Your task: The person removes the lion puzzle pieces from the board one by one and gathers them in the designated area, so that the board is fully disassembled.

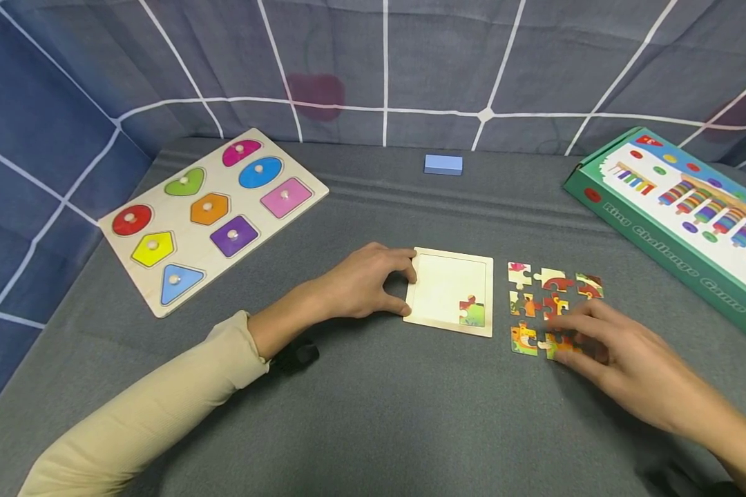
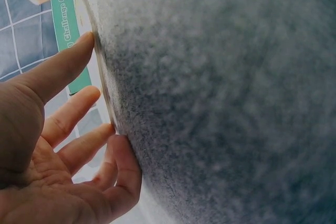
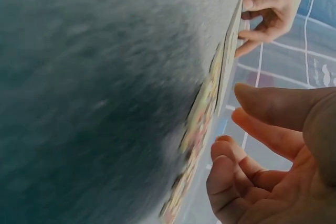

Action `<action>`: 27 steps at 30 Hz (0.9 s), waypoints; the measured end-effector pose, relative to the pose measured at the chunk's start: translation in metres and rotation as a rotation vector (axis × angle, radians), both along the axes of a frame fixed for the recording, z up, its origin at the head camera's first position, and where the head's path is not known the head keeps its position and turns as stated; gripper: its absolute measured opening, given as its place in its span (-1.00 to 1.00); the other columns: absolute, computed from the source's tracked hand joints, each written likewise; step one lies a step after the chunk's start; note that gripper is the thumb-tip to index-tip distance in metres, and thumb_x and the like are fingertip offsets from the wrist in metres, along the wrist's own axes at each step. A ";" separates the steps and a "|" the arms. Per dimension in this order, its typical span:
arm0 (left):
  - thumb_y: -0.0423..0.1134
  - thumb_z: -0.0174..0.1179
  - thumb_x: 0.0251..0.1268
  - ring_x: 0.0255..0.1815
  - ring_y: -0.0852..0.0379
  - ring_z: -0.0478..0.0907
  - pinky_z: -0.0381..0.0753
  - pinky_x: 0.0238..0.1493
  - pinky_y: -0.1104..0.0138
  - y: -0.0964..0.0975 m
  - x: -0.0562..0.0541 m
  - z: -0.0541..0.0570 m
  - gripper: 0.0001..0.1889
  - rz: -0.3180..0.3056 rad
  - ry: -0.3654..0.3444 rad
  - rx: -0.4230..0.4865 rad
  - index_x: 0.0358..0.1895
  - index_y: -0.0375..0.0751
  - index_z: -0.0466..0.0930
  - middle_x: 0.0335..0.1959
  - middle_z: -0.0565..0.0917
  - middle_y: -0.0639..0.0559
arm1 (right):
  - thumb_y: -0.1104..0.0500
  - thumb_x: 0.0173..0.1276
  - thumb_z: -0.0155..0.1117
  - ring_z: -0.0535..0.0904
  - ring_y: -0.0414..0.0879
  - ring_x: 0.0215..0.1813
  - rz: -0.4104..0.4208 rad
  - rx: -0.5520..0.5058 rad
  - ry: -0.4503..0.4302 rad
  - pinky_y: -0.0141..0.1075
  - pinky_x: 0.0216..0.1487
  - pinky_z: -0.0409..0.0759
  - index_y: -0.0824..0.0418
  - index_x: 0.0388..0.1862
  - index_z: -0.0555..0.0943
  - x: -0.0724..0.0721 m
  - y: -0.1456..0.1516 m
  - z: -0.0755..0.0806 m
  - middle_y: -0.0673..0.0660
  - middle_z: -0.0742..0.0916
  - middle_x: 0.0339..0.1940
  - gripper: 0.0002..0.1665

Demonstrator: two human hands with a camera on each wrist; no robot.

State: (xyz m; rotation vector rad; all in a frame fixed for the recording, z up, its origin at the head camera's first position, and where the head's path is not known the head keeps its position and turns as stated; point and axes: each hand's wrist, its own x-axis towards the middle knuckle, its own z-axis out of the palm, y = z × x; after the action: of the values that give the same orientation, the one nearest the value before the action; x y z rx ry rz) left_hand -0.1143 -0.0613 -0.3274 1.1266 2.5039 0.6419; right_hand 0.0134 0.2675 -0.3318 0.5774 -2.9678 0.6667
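Observation:
A pale wooden puzzle tray [image 1: 441, 290] lies on the grey table with one coloured piece [image 1: 472, 312] set in its lower right corner. My left hand [image 1: 404, 293] grips the tray's left edge, thumb at the top and fingers curled at the near corner; the left wrist view shows those fingertips [image 2: 107, 129] against the tray's edge [image 2: 100, 61]. Several loose puzzle pieces [image 1: 537, 293] lie right of the tray. My right hand [image 1: 572, 338] hovers over the nearest pieces with relaxed fingers [image 3: 236, 124], holding nothing.
A wooden shape board [image 1: 211, 214] with coloured knobbed shapes lies at the left. A small blue block [image 1: 443, 164] sits at the back. A green game box [image 1: 684, 214] lies at the right. Checked cloth walls surround the table.

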 end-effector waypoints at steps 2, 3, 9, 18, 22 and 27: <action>-0.12 0.52 0.04 0.35 -0.04 0.40 0.21 0.39 0.17 0.000 0.000 0.000 -0.59 -0.003 0.002 0.002 -0.05 -0.20 0.67 0.35 0.46 -0.16 | 0.25 0.01 0.60 0.35 -0.34 -0.37 0.031 -0.027 0.024 -0.40 -0.46 0.30 -0.06 0.01 0.68 -0.004 -0.007 0.002 -0.20 0.51 -0.25 -0.46; -0.12 0.52 0.04 0.35 -0.04 0.40 0.21 0.39 0.17 0.000 -0.001 0.000 -0.59 -0.003 0.002 0.002 -0.05 -0.20 0.67 0.35 0.46 -0.16 | 0.25 0.02 0.60 0.36 -0.33 -0.35 0.046 -0.037 0.029 -0.39 -0.44 0.31 -0.05 0.02 0.67 -0.006 -0.011 0.003 -0.20 0.52 -0.24 -0.46; -0.12 0.52 0.05 0.34 -0.04 0.40 0.20 0.39 0.17 -0.001 -0.002 0.000 -0.59 -0.006 0.007 0.002 -0.05 -0.20 0.67 0.35 0.46 -0.16 | 0.25 0.17 0.51 0.49 -0.27 -0.22 0.108 -0.084 -0.034 -0.28 -0.30 0.49 0.04 0.12 0.63 -0.020 -0.039 0.010 -0.11 0.60 -0.04 -0.49; -0.11 0.52 0.05 0.35 -0.03 0.39 0.18 0.40 0.17 -0.001 -0.002 0.000 -0.59 -0.006 0.001 -0.006 -0.05 -0.20 0.67 0.36 0.46 -0.16 | 0.24 0.25 0.44 0.49 -0.13 -0.16 0.154 -0.063 -0.148 -0.14 -0.17 0.48 0.13 0.24 0.56 -0.039 -0.067 0.011 0.03 0.61 0.08 -0.44; -0.10 0.51 0.06 0.34 -0.02 0.40 0.20 0.39 0.17 0.000 -0.002 0.000 -0.59 -0.008 0.001 -0.015 -0.05 -0.19 0.67 0.36 0.46 -0.15 | 0.22 0.23 0.47 0.47 -0.14 -0.18 0.170 -0.059 -0.171 -0.13 -0.17 0.46 0.16 0.27 0.54 -0.043 -0.071 0.010 0.04 0.62 0.02 -0.40; -0.10 0.52 0.05 0.34 -0.03 0.40 0.21 0.38 0.16 0.000 -0.001 0.000 -0.59 -0.005 -0.001 -0.012 -0.05 -0.18 0.67 0.36 0.45 -0.15 | 0.25 0.20 0.49 0.47 -0.22 -0.25 0.178 -0.064 -0.171 -0.21 -0.22 0.45 0.13 0.16 0.60 -0.044 -0.071 0.009 -0.09 0.64 -0.17 -0.48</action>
State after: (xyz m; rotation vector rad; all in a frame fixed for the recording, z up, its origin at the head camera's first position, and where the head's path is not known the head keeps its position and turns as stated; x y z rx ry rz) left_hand -0.1153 -0.0610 -0.3271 1.1269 2.5000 0.6251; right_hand -0.0310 0.1960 -0.3230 0.8272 -3.0615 0.8636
